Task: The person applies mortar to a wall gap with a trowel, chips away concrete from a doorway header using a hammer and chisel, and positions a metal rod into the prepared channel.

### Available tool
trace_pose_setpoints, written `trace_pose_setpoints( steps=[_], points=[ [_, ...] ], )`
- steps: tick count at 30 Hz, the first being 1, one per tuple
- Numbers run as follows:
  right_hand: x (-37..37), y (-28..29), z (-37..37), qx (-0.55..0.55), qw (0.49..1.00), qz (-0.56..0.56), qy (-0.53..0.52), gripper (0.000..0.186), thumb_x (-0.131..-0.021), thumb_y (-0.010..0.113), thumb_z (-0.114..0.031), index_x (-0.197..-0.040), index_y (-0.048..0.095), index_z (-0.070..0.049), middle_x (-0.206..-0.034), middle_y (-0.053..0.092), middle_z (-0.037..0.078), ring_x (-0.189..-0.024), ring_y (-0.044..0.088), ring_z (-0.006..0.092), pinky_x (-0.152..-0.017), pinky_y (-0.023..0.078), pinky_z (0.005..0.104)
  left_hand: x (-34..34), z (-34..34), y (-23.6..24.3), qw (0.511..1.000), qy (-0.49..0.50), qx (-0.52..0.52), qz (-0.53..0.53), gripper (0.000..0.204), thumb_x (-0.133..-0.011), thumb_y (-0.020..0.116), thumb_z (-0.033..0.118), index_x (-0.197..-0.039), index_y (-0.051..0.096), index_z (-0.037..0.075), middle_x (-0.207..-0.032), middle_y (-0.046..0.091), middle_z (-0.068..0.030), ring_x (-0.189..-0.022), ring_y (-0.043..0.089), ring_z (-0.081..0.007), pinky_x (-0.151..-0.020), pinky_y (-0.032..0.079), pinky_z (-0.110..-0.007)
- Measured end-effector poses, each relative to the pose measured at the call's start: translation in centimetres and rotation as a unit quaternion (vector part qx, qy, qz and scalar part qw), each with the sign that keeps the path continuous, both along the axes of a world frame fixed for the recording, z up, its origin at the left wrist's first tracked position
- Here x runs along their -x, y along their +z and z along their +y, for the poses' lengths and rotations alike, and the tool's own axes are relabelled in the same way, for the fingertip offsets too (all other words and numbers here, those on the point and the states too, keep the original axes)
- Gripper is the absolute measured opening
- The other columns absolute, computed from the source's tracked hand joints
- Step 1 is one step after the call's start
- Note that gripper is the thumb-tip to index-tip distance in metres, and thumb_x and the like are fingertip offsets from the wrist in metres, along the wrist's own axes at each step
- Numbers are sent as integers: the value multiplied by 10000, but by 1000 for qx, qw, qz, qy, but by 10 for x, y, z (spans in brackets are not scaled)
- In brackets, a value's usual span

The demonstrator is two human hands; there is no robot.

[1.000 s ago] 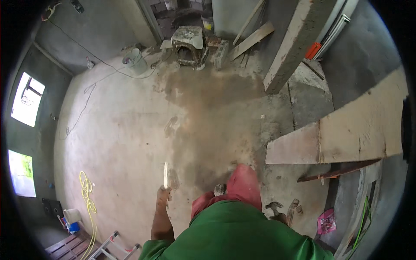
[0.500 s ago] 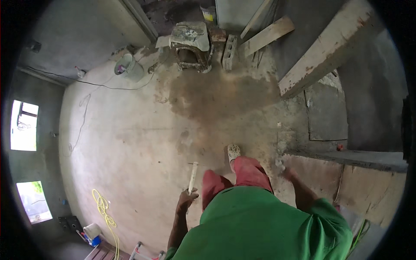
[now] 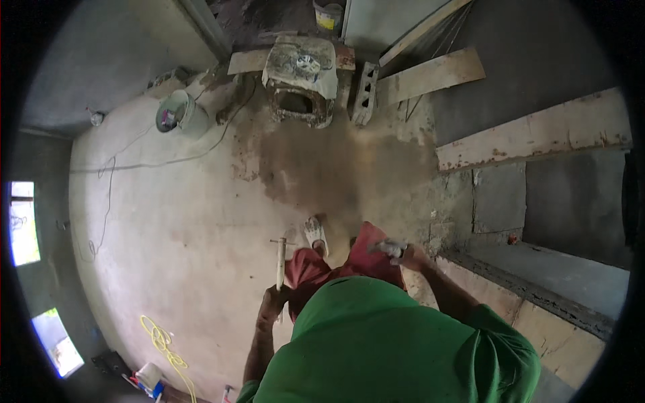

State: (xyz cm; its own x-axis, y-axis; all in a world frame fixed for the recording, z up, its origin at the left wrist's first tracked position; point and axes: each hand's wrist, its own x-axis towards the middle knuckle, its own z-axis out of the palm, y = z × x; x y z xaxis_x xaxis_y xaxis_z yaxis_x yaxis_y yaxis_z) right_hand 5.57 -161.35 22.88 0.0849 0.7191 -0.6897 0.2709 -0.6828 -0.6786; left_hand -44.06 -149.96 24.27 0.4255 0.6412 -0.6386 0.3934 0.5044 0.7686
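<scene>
Pale stick (image 3: 281, 269) gripped in L hand (image 3: 273, 301), grey tool (image 3: 388, 248) (blurred, poss. hammer) in R hand (image 3: 416, 258); trouser leg (image 3: 306, 267) could be snagged, stick's crossbar (image 3: 289, 242) being v. near.

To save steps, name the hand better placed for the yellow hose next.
Left hand, likely: nearer the hose, though holding a pale stick. The right hand, gripping a blurred object, is farther.

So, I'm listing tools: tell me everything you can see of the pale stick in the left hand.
The pale stick looks straight, narrow and wood-like, with a thin, dark crosspiece near its far end. The left hand grips it; it points away from the person, left of the red trousers. Its near end is hard to make out.
</scene>
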Motion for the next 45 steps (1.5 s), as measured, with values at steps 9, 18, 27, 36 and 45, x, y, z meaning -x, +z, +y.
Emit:
trace_pose_setpoints(
  steps=[9, 18, 27, 36, 45],
  points=[
    [2, -58, 159, -73, 977, -158, 122, 447, -789, 652, -358, -1085, 639, -22, -887, 686, 195, -851, 658, 334, -766, 507, 424, -63, 240, 58, 951, -45, 163, -259, 340, -885, 642, 290, -831, 632, -46, -765, 650, -125, -627, 641, -241, -552, 514, -346],
    [-30, 50, 323, 186, 974, 53, 118, 493, -783, 697, -376, -1043, 630, 36, -773, 666, 142, -630, 634, 203, -569, 509, 356, -60, 439, 82, 959, -122, 240, -87, 191, -805, 716, 172, -876, 619, 25, -732, 639, -48, -591, 593, -138, -532, 484, -299],
    [61, 91, 496, 150, 987, -52, 19, 375, -804, 711, -365, -913, 653, -11, -759, 661, 172, -730, 671, 228, -587, 511, 362, -16, 690, 16, 919, -244, 246, -190, 320, -874, 675, 178, -1126, 596, -3, -905, 676, -55, -775, 649, -154, -671, 548, -333],
    [45, 312, 692, -163, 941, -142, -262, 543, -782, 811, -286, -1213, 600, -33, -844, 681, 68, -683, 572, 149, -631, 497, 319, -109, 955, 68, 967, -247, -18, -54, 252, -928, 569, 246, -1117, 600, 82, -765, 629, -1, -534, 504, -47, -445, 409, -217],
    [3, 276, 825, -292, 899, -120, -304, 601, -798, 785, -178, -1290, 497, 16, -1296, 489, 115, -1148, 498, 209, -920, 447, 355, -296, 1057, 196, 957, -45, -247, -147, 289, -991, 501, 371, -967, 515, 84, -716, 429, 29, -588, 383, -86, -518, 339, -278]
  ],
)
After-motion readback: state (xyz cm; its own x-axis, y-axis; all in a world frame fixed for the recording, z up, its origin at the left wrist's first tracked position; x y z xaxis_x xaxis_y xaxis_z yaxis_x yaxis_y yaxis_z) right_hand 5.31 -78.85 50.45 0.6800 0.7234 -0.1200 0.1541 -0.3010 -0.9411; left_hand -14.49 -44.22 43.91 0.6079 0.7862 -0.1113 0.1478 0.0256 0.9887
